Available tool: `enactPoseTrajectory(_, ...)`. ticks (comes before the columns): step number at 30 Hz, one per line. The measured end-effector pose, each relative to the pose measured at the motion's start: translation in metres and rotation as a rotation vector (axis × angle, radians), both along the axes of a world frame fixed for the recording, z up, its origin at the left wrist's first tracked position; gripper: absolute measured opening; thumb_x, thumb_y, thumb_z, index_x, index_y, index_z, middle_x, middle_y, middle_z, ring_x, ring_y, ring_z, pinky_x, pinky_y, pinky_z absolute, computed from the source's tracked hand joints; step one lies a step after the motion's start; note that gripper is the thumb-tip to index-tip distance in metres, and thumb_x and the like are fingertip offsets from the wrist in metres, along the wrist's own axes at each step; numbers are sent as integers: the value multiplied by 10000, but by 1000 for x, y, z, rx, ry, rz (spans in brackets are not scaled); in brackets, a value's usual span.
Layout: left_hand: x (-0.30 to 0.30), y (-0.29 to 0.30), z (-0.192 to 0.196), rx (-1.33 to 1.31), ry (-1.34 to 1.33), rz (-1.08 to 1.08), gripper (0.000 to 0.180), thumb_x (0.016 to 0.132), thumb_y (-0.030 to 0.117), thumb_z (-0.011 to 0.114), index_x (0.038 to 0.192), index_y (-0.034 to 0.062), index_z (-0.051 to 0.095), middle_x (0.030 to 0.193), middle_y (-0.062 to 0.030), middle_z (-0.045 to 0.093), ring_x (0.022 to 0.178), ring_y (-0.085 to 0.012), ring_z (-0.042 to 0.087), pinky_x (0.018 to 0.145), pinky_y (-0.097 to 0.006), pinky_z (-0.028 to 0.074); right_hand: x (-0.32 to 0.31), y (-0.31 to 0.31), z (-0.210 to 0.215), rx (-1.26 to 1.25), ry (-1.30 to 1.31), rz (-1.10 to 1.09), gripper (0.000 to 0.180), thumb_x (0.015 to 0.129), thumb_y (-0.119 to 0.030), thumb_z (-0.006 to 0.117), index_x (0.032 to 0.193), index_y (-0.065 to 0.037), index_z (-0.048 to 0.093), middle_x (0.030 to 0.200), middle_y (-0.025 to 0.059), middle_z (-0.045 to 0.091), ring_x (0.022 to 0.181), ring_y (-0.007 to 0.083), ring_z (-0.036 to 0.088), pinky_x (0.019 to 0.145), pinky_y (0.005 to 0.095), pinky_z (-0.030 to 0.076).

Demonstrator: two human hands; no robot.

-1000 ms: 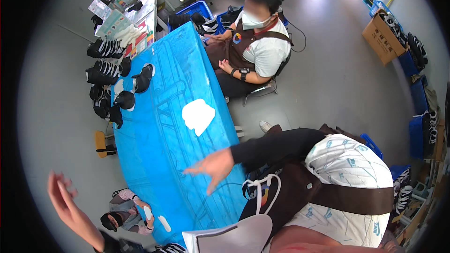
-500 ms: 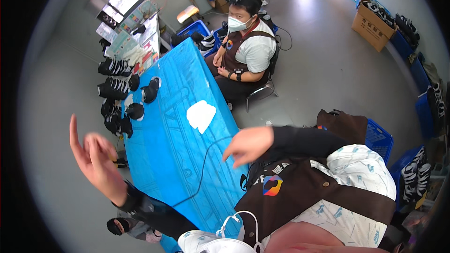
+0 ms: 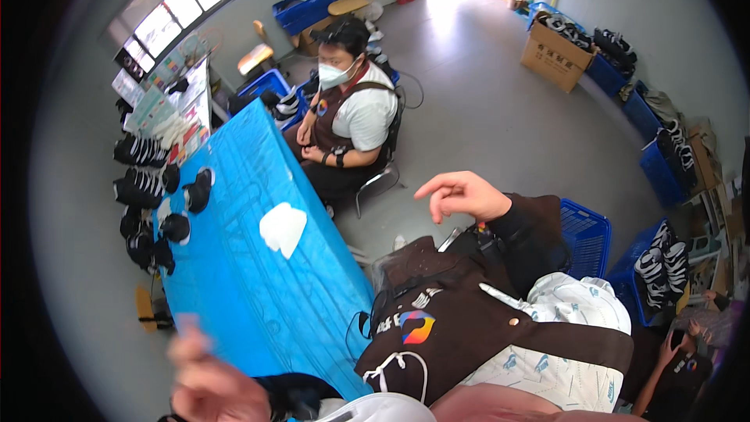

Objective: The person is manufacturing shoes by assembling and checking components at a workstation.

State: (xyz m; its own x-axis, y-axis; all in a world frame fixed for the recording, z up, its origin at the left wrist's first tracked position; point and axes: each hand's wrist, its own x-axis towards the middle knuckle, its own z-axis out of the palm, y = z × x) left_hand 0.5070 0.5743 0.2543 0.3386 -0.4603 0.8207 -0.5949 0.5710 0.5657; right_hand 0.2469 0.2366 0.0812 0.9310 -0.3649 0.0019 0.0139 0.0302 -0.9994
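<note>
My left hand [image 3: 215, 387] is raised at the lower left, beside the near end of the blue-covered table [image 3: 226, 289]. Motion smears its fingers, and I see nothing held. Over the floor to the right of the table hovers my right hand [image 3: 466, 197], its fingers loosely bent and apart with nothing between them. A flat white piece [image 3: 283, 229], of a kind I cannot make out, lies on the blue cover, touched by neither hand. Black-and-white shoes [image 3: 144, 187] stand along the table's left edge, with another dark shoe [image 3: 199, 190] nearby.
A masked person [image 3: 351, 109] sits on a chair at the table's far right side. Blue baskets [image 3: 584, 238] and shoe-filled crates [image 3: 668, 160] line the right. A cardboard box [image 3: 555, 59] holds shoes. At the lower right, another person [image 3: 680, 371] shows.
My left hand has dropped lower and blurred. My right hand has moved up and right, away from the table. The whole view has shifted, and the black cable no longer shows across the table.
</note>
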Motion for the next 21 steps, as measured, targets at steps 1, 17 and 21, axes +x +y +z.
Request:
enactPoseTrajectory(1,39,5,-28,-7,237,-682,668,1012,512,530,1557,171,351,1039,-110,604,1054,-263,593,1156,-713,231,-8,-4,7,329,-365,-79,542,1026,-315,581,1427,30,463,1110,157,664,841,167,678,791,283,555)
enactPoseTrajectory(17,5,-62,-234,595,1381,-912,900,1008,701,293,1610,52,131,1616,-278,248,1445,-450,358,1086,-549,454,105,79,37,-804,-134,228,901,1002,-416,602,1596,37,99,1672,247,92,1560,365,81,1230,428,180)
enactPoseTrajectory(21,15,-39,-264,421,1507,-922,954,972,731,376,1610,63,138,1615,-255,250,1484,-421,292,1097,-605,423,118,77,-26,-332,-177,356,894,972,-405,650,1592,-14,137,1631,223,207,1528,380,170,1182,573,239)
